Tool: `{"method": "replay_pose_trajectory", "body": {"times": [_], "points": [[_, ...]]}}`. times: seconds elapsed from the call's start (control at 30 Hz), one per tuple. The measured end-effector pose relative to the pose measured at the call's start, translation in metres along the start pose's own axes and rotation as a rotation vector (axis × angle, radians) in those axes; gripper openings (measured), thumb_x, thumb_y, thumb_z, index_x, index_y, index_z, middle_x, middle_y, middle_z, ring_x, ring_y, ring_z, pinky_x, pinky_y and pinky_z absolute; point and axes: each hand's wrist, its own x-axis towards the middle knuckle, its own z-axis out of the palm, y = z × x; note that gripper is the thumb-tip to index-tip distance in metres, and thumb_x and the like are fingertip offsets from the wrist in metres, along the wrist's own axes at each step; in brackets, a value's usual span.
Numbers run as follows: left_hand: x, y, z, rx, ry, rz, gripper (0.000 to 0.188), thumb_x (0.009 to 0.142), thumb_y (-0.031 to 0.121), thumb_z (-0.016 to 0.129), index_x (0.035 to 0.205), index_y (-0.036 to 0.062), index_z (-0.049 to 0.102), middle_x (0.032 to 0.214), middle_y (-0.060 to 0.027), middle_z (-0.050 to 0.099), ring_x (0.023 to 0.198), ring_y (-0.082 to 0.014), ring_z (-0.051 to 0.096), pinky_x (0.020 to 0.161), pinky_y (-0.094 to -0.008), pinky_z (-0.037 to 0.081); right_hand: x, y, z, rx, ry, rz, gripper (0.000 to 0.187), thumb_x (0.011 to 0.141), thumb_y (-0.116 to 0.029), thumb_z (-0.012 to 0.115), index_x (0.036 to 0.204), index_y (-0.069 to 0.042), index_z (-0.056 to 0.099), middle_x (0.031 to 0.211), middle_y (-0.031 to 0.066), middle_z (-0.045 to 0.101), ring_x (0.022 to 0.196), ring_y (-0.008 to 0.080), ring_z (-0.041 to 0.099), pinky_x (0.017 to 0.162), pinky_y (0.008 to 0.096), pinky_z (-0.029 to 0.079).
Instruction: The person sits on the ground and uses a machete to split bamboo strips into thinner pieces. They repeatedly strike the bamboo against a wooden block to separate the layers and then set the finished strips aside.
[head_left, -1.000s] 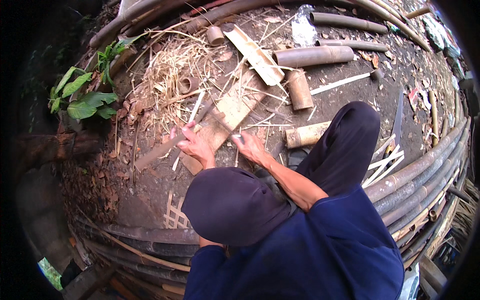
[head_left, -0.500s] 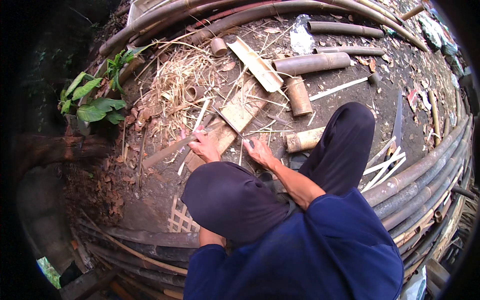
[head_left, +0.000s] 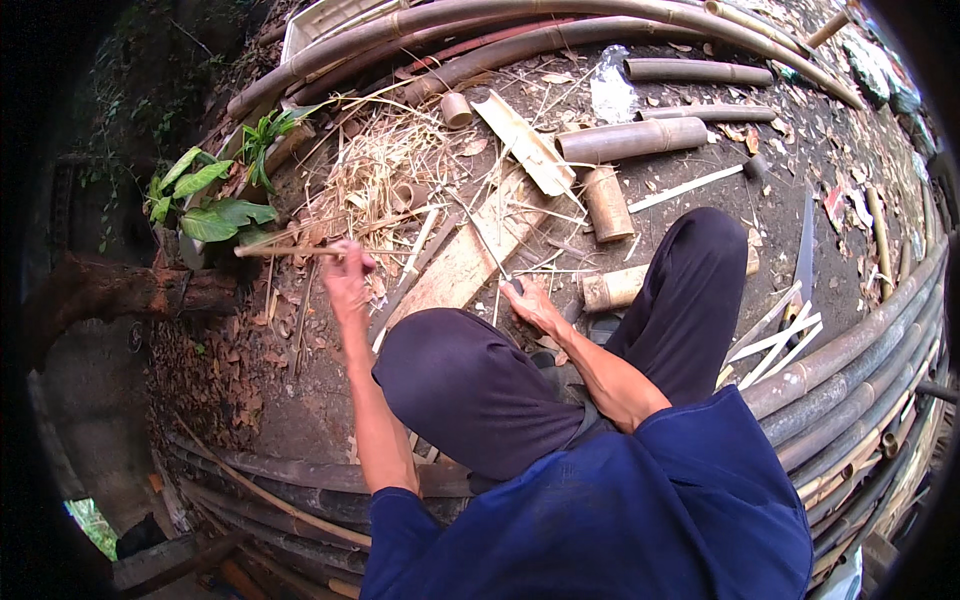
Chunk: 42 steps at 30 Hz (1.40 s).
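Observation:
My left hand [head_left: 347, 277] is raised to the left of the wooden plank [head_left: 465, 262], closed around a thin bamboo strip [head_left: 287, 251]. The strip points left toward the green leaves, and the hand is slightly smeared by motion. My right hand [head_left: 535, 306] grips the dark handle of a knife [head_left: 486, 240] at the plank's right edge. Its long narrow blade slants across the plank, up and to the left. A split bamboo half [head_left: 522, 143] lies at the plank's far end. Beside it, a short bamboo tube [head_left: 608, 204] rests on the ground.
Shavings [head_left: 385, 165] are heaped beyond the plank. A mallet [head_left: 754, 166] and a saw [head_left: 805, 245] lie to the right, near pale strips [head_left: 780, 345]. Long bamboo poles [head_left: 800, 375] curve along the right side. A leafy plant [head_left: 215, 205] stands at left.
My left hand has swung away from the plank, up and to the left, carrying the bamboo strip. My right hand stays near the plank's edge with the knife. The view has shifted slightly.

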Motion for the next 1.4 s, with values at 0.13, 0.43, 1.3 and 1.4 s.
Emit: {"method": "replay_pose_trajectory", "body": {"times": [0.13,0.43,1.3,1.4], "points": [[-0.015,-0.079,-0.009,0.325,0.053,-0.355,0.026,0.100,0.023,0.051,0.114,0.0041,0.063,0.067,-0.0010,0.056,0.057,-0.0090,0.050,0.050,-0.0246,0.043,-0.015,-0.023,0.001,-0.057,-0.038,-0.060,0.060,0.092,-0.055,0.052,0.113,0.001,0.060,0.093,0.0244,0.066,0.093,0.0361,0.065,0.080,0.0440,0.049],[-0.037,-0.080,0.042,0.093,0.239,-0.334,0.038,0.102,0.022,0.048,0.115,-0.0130,0.057,0.109,-0.0212,0.063,0.095,-0.0261,0.066,0.086,-0.0356,0.059,-0.026,-0.066,0.013,-0.156,-0.033,-0.186,0.047,0.095,-0.051,0.050,0.114,-0.008,0.056,0.076,0.0210,0.066,0.070,0.0386,0.066,0.063,0.0495,0.049],[-0.071,-0.079,0.042,0.151,0.342,-0.288,0.038,0.103,0.017,0.044,0.114,-0.0166,0.056,0.110,-0.0223,0.064,0.099,-0.0278,0.066,0.091,-0.0364,0.058,-0.024,-0.047,0.027,-0.098,-0.095,-0.158,0.041,0.095,-0.045,0.052,0.108,-0.007,0.062,0.080,0.0228,0.066,0.076,0.0402,0.065,0.069,0.0455,0.050],[-0.062,-0.091,0.055,0.113,0.298,-0.262,0.037,0.104,0.018,0.042,0.116,-0.0147,0.056,0.111,-0.0211,0.064,0.098,-0.0273,0.067,0.089,-0.0360,0.058,-0.002,-0.008,0.008,-0.281,-0.021,-0.054,0.045,0.095,-0.046,0.050,0.109,-0.005,0.064,0.087,0.0275,0.067,0.082,0.0411,0.067,0.072,0.0460,0.051]]}}
